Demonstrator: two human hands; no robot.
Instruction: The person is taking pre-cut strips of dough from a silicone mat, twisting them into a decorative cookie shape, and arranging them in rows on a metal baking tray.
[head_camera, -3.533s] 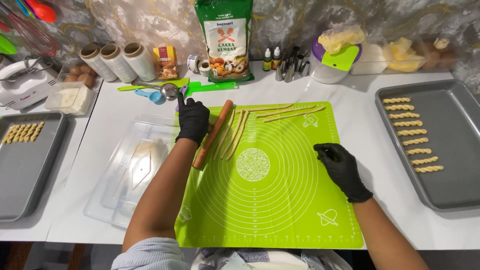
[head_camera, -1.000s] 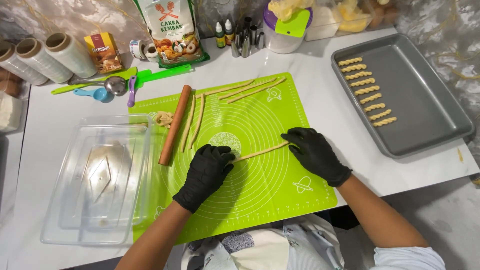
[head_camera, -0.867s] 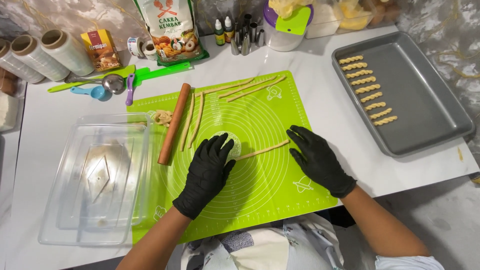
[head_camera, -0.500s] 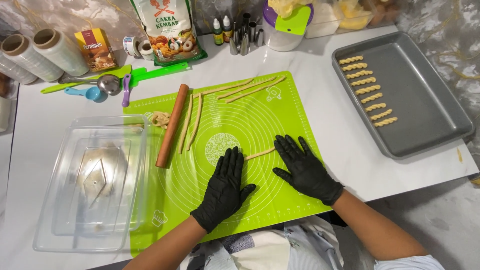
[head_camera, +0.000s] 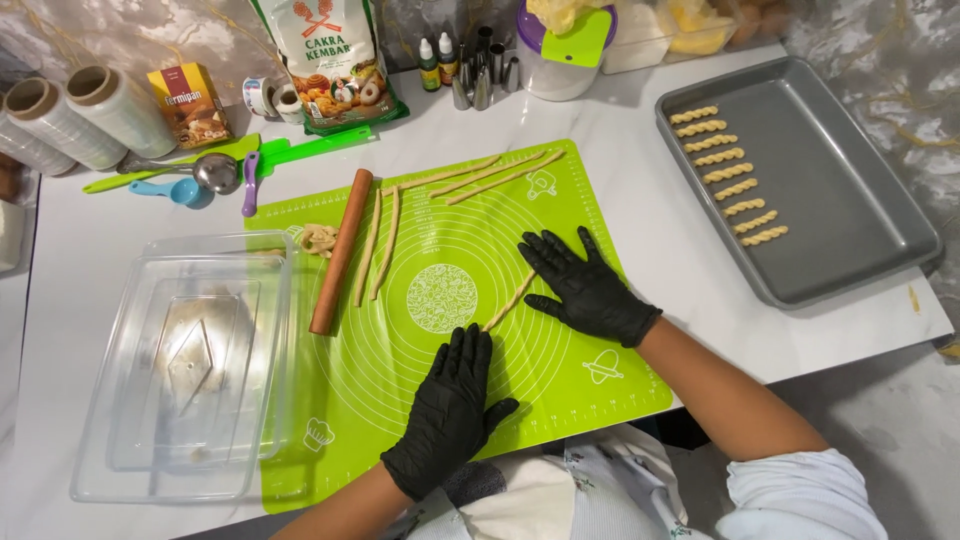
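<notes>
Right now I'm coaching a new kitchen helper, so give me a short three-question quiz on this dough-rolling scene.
1. True or false: both gloved hands lie flat on the green mat, one at each end of a dough rope.
2. Multiple choice: the rolling pin lies (A) on the grey tray, (B) along the mat's left side, (C) inside the clear container.
3. How many twisted dough sticks sit on the grey tray?

Key: 1 true: left hand, right hand. 2 B. 3 eight.

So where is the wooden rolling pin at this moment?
In the head view the rolling pin lies on the left part of the green mat, between the clear tub and two dough strips.
</notes>
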